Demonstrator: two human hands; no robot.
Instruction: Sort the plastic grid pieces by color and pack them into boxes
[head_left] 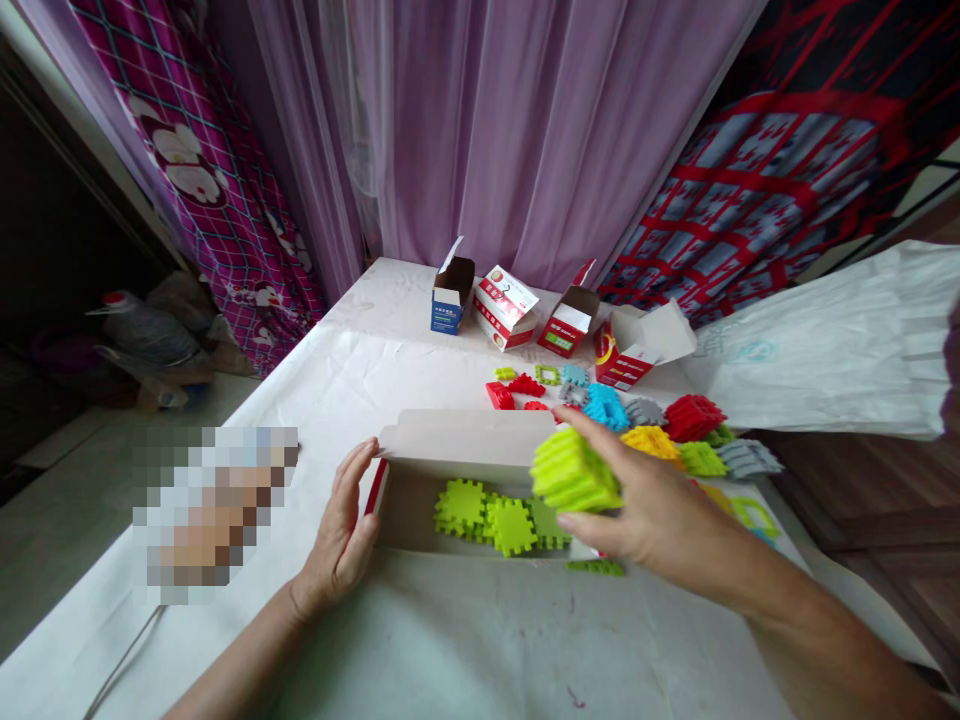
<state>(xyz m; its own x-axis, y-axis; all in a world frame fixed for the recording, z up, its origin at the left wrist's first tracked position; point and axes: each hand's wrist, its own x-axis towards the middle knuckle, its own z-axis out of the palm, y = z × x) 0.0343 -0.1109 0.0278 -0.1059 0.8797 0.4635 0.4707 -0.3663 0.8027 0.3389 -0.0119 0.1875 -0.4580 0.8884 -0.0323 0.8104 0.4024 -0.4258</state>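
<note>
A long, open cardboard box (435, 436) lies before me with its white flap up at the back. Inside are several yellow-green interlocking building tiles (514, 527), toothed along their edges. Against the box's left end rests my left hand (346, 525), its fingers stretched out and the thumb apart. Over the box's right end, my right hand (630, 490) pinches a stack of yellow-green tiles (574, 472) between thumb and fingers. A green tile (596, 567) lies on the table by the box's front right corner, partly hidden.
Several small cartons, one of them blue (446, 312), stand at the table's back. Loose tiles in red (694, 417), blue (604, 406), yellow and grey lie behind and right of the box. A white plastic bag (825, 345) is at right. A blurred-out object (217, 510) lies at left with a cord.
</note>
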